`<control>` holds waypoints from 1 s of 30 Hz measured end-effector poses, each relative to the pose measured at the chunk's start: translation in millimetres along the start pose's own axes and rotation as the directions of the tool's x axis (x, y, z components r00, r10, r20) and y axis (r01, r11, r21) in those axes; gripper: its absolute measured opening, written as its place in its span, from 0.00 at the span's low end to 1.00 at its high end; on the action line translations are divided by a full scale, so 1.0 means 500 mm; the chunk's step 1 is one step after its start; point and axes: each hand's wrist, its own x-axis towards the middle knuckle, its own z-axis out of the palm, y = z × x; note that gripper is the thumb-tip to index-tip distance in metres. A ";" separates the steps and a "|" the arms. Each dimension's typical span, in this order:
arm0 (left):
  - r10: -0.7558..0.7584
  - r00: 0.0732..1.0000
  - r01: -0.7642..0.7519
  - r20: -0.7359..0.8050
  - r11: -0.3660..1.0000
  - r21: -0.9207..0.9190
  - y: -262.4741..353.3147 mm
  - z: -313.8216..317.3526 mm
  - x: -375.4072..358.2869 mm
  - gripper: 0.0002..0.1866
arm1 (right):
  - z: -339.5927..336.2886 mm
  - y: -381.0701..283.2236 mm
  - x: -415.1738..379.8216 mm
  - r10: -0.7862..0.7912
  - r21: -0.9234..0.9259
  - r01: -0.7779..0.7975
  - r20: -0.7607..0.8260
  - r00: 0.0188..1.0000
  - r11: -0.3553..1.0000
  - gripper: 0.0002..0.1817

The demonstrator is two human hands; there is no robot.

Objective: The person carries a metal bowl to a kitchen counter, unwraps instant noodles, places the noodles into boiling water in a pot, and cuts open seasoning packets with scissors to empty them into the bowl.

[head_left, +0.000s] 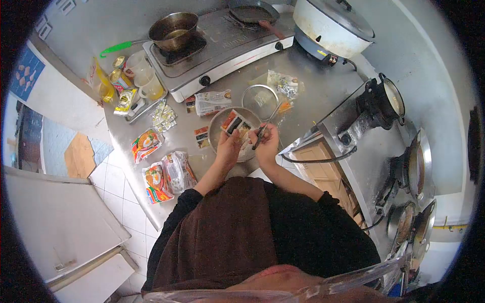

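Observation:
My left hand (230, 146) is closed on a strip of seasoning sachets (233, 122), with red, black and pale sections, above a round metal bowl (214, 121). My right hand (268, 144) grips what looks like a pair of scissors (261, 132), dark at the handle, its thin metal end pointing up and away. Both hands are over the near side of the bowl, close together. Its contents are mostly covered by my hands and the sachets. Just behind lies a round clear dish with a rim (259, 102). More sachets (201, 137) rest left of the bowl.
Noodle packs (157, 182) and a clear-wrapped pack (179, 171) lie at the left. Behind stand a two-burner stove (227, 53), a saucepan (174, 31), a frying pan (253, 12) and a rice cooker (331, 30). Measuring jugs (150, 87) and cans are at left; another burner (374, 108) is at right.

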 end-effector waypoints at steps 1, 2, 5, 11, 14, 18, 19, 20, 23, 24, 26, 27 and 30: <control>-0.013 1.000 0.013 -0.005 1.000 0.005 0.002 -0.005 0.001 0.25 | -0.002 0.016 0.004 -0.013 -0.026 0.013 0.013 1.000 1.000 0.20; -0.026 1.000 0.026 -0.010 1.000 0.010 0.010 -0.008 0.001 0.23 | -0.005 0.023 0.006 -0.025 -0.053 0.026 0.026 0.999 0.998 0.20; 0.012 0.999 -0.010 -0.038 0.998 0.056 0.038 0.002 -0.003 0.20 | -0.041 0.034 0.016 -0.127 -0.304 0.189 0.213 0.969 0.934 0.21; 0.013 0.999 -0.007 -0.038 0.989 0.148 0.068 -0.035 0.018 0.20 | -0.108 -0.114 0.004 0.291 -0.643 0.187 0.562 0.774 0.743 0.30; -0.093 0.994 0.095 -0.056 0.994 0.044 0.077 -0.025 0.016 0.20 | -0.115 -0.071 0.006 0.246 -0.683 0.279 0.565 0.788 0.675 0.29; 0.082 0.990 -0.130 0.118 0.862 0.491 0.076 -0.016 0.014 0.22 | -0.111 -0.072 0.013 0.275 -0.671 0.218 0.547 0.790 0.709 0.29; 0.086 0.988 -0.143 0.131 0.832 0.536 0.076 -0.015 0.015 0.23 | -0.110 -0.070 0.013 0.261 -0.659 0.220 0.549 0.794 0.719 0.29; 0.012 0.999 -0.034 0.051 0.889 0.457 0.081 -0.006 0.015 0.25 | -0.110 -0.068 0.013 0.248 -0.648 0.222 0.552 0.796 0.729 0.29; -0.058 0.998 0.058 -0.009 0.956 0.287 0.075 -0.003 0.020 0.27 | -0.111 -0.063 0.011 0.255 -0.640 0.189 0.534 0.806 0.744 0.29; -0.052 0.999 0.051 -0.003 0.968 0.246 0.073 -0.004 0.022 0.27 | -0.112 -0.061 0.011 0.252 -0.637 0.187 0.533 0.808 0.748 0.29; -0.088 0.995 0.096 -0.040 0.960 0.264 0.082 0.010 0.014 0.27 | -0.114 -0.056 0.010 0.245 -0.630 0.185 0.531 0.811 0.754 0.29; -0.106 0.993 0.118 -0.058 0.955 0.272 0.087 0.019 0.010 0.28 | -0.114 -0.055 0.009 0.237 -0.626 0.178 0.521 0.820 0.759 0.28; -0.157 0.987 0.159 -0.028 0.948 0.277 0.082 0.007 0.012 0.28 | -0.111 -0.062 0.008 0.220 -0.614 0.167 0.505 0.835 0.772 0.28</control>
